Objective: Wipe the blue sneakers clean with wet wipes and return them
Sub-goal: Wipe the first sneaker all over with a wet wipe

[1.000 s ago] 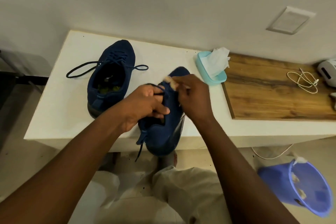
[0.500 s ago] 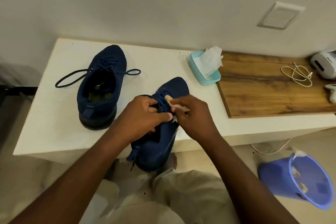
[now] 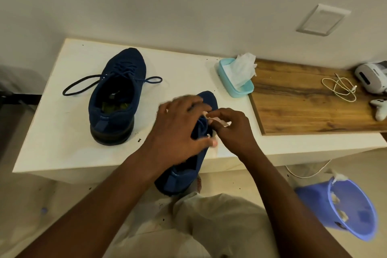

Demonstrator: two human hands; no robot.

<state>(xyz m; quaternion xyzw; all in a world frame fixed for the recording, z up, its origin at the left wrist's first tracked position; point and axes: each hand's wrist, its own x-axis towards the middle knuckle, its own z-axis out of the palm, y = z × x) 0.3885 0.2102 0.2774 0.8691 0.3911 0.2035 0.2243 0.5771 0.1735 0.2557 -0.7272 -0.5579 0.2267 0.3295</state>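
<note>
One blue sneaker (image 3: 117,98) stands upright on the white table (image 3: 62,132), its laces loose to both sides. The second blue sneaker (image 3: 184,174) lies across the table's front edge, heel hanging over toward me. My left hand (image 3: 180,128) grips its upper over the lace area, blurred by motion. My right hand (image 3: 232,130) pinches a crumpled, soiled wet wipe (image 3: 215,120) against the sneaker's right side. A light blue wipes tub (image 3: 240,92) with a white wipe sticking up sits behind the hands.
A wooden board (image 3: 303,111) covers the table's right part, with a coiled white cable (image 3: 341,88), a white device (image 3: 372,77) and a white controller (image 3: 380,109). A purple bin (image 3: 343,207) holding used wipes stands on the floor at right. My knees are below.
The sneaker in my hands has come down from tilted in the air to lie on the table edge. My left hand slid forward over the laces; my right hand keeps rubbing with the wipe.
</note>
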